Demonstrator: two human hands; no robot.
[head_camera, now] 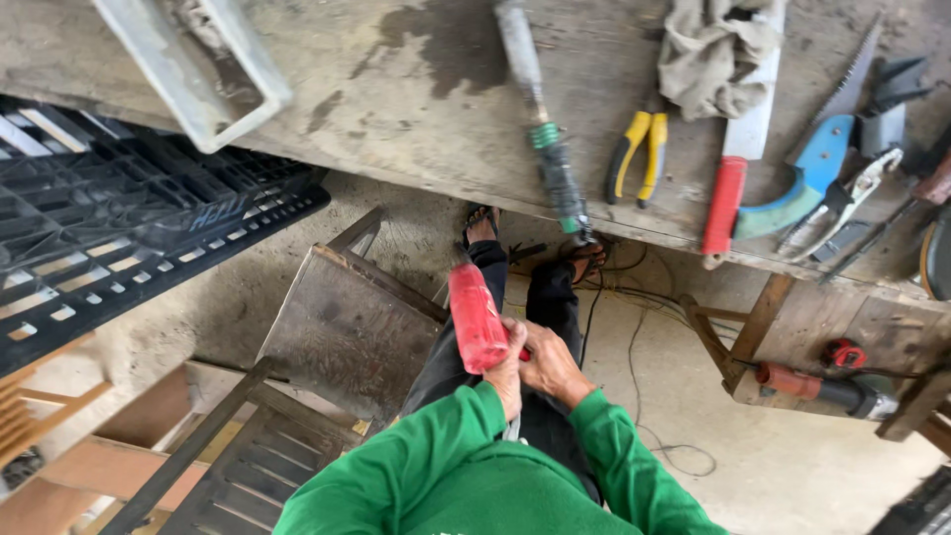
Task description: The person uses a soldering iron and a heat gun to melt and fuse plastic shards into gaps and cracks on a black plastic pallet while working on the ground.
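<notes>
I read both hands meeting at frame centre over my lap. Left hand [507, 378] is wrapped closed around the lower end of the red cylindrical tool [476, 317], which rises toward 11 o'clock. Right hand [551, 365] is curled against the tool's base from 3 o'clock; whether it grips the tool, I cannot tell. Judged step: working at the base end. Any further move calls for a firm left-hand hold. Workbench [416, 109] lies at 12 o'clock, yellow-handled pliers [636, 154] at 1 o'clock.

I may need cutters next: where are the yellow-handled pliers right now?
In the head view, the yellow-handled pliers lie on the workbench, upper middle, between the green-banded tool and the red-handled knife.
</notes>
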